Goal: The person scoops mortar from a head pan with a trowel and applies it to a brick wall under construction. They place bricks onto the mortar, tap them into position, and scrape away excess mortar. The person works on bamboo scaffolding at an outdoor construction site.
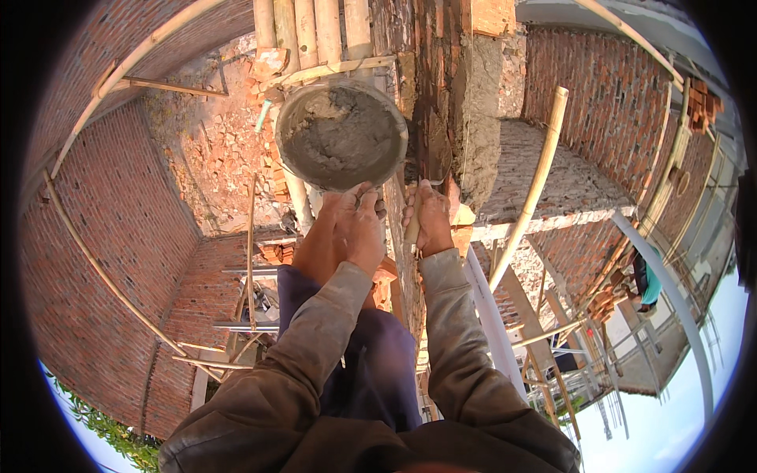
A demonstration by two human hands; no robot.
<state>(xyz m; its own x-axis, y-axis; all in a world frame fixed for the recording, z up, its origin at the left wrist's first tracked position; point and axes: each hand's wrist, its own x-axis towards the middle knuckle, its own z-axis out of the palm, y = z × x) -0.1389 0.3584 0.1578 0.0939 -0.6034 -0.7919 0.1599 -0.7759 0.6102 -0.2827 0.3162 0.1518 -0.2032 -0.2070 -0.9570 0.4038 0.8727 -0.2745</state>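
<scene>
A round bucket [285,162] of wet grey mortar [347,142] stands ahead of me, left of a narrow wall top. My left hand [367,232] is at its near rim with the fingers curled in; what they hold, if anything, is hidden. Beside that hand is a bare foot [325,236], partly covered by it. My right hand [434,217] is closed round the wooden handle [412,229] of a trowel, over the wall top. A bent metal neck [436,182] shows past the fist; the blade is hard to make out. Fresh mortar [477,158] coats the wall's right side.
Bamboo poles [315,35] lie side by side beyond the bucket. An upright bamboo pole [540,173] rises at right. Brick walls [102,252] drop away on the left, with rubble [209,150] far below. A person [648,276] in green is at the far right.
</scene>
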